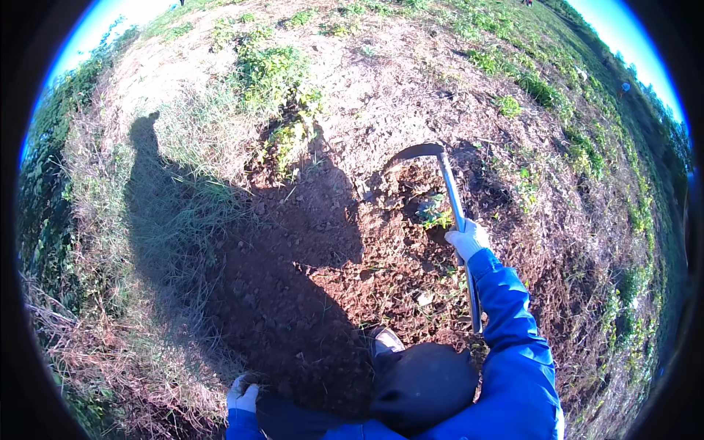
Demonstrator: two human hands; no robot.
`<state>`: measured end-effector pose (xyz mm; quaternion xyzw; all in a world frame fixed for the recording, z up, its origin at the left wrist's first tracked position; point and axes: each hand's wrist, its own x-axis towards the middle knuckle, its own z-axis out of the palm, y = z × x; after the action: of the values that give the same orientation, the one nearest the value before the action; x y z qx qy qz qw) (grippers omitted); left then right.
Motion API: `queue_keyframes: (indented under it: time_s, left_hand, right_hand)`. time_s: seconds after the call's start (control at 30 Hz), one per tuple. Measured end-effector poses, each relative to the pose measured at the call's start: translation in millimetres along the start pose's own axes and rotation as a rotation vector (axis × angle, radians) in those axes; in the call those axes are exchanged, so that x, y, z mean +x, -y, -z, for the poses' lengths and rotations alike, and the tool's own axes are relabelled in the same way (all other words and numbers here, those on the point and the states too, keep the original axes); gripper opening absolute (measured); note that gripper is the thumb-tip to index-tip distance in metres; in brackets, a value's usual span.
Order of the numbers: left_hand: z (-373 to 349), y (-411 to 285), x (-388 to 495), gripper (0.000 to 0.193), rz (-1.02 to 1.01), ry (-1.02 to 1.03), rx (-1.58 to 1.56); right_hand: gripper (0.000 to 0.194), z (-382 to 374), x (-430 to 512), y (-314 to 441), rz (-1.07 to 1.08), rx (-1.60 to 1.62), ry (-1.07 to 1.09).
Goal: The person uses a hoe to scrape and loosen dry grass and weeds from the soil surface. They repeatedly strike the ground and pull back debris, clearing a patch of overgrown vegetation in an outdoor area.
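Observation:
My right hand (468, 239), in a white glove, grips the shaft of a long-handled hoe (452, 187). The hoe's curved metal blade (419, 151) lies at or just above the broken soil, up and to the left of the hand. A small leafy plant (437, 217) stands in the dirt left of the shaft. My left hand (242, 394), also gloved in white, is low at the left, beside dry grass; whether it holds any of it I cannot tell. A shoe (386, 341) shows beside my dark-clad knee (426, 385).
Turned reddish soil (324, 291) lies before me, partly under my shadow. A leafy green clump (280, 71) grows farther up the slope. Dry grass (181, 220) covers the left, dense shrubs (47, 187) edge the far left, and low weeds (542, 91) grow at the upper right.

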<state>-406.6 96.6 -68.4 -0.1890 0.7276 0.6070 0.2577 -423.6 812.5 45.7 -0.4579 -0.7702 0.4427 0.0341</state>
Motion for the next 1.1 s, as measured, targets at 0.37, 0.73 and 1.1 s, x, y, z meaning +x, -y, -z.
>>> queue_keyframes:
  time_s: [0.37, 0.73, 1.1]
  left_hand:
    - [-4.4, 9.5, -25.3, 0.038, 0.159, -0.121, 0.077]
    - [-83.4, -18.9, -2.1, 0.054, -0.085, 0.186, 0.369]
    - [-197.4, -60.0, 21.7, 0.06, -0.293, 0.316, 0.744]
  right_hand:
    - [0.026, 43.3, -13.5, -15.1, -0.124, -0.11, 0.519]
    - [0.025, 51.8, -48.0, 4.4, -0.1, 0.037, 0.254]
    - [0.037, -45.0, -39.0, 74.9, 0.354, -0.688, 0.354]
